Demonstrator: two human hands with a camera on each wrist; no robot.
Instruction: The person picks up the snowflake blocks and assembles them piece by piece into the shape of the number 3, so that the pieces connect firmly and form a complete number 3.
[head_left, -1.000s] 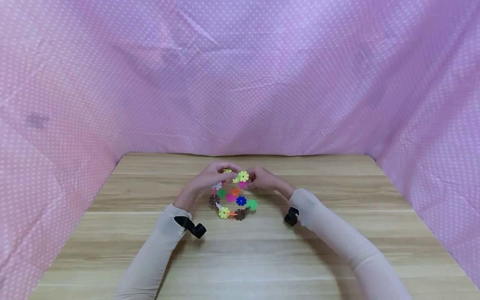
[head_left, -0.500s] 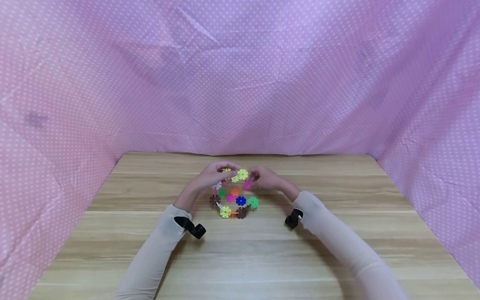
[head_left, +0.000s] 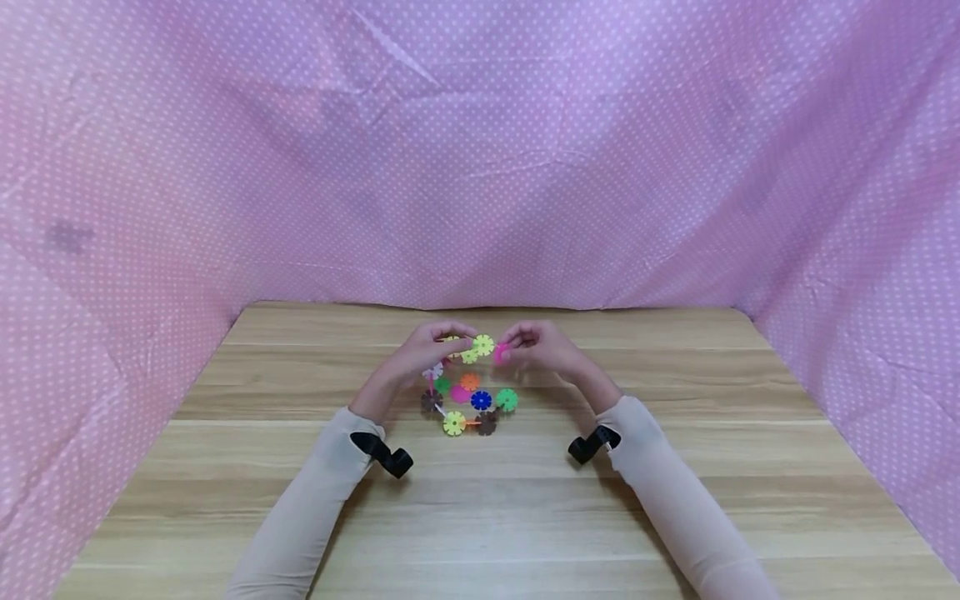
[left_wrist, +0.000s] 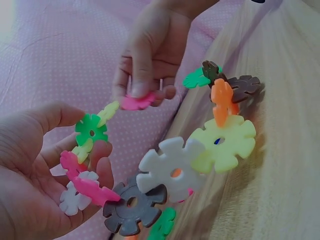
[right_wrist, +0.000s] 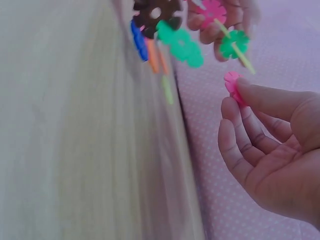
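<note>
The left hand [head_left: 420, 354] holds the far, upper end of a snowflake-disc chain [head_left: 465, 400], a loop of interlocked plastic discs standing on the wooden table [head_left: 525, 517] near its middle. In the left wrist view its fingers [left_wrist: 102, 167] curl under a white disc [left_wrist: 75, 197] and a pink disc [left_wrist: 87, 187], with the thumb above, so the hand grips that part of the chain. A green disc [left_wrist: 91, 131] and a yellow-green disc [left_wrist: 107, 112] stick out from the grip toward the other hand.

The right hand [head_left: 536, 350] is just to the right of the chain's top and pinches a loose pink disc [head_left: 498, 353] between thumb and forefinger; the other fingers [right_wrist: 240, 150] are loosely curled beneath. The pink disc sits just beside the yellow-green tip of the chain, a small gap between them in the wrist views.

Lower in the loop are a grey disc [left_wrist: 131, 204], a large white disc [left_wrist: 172, 172], a yellow disc [left_wrist: 227, 142], an orange disc [left_wrist: 220, 100] and a brown disc [left_wrist: 245, 87], the nearer ones resting on the table. A blue disc [head_left: 482, 401] lies inside the loop. Pink dotted cloth [head_left: 480, 150] hangs behind and to both sides.
</note>
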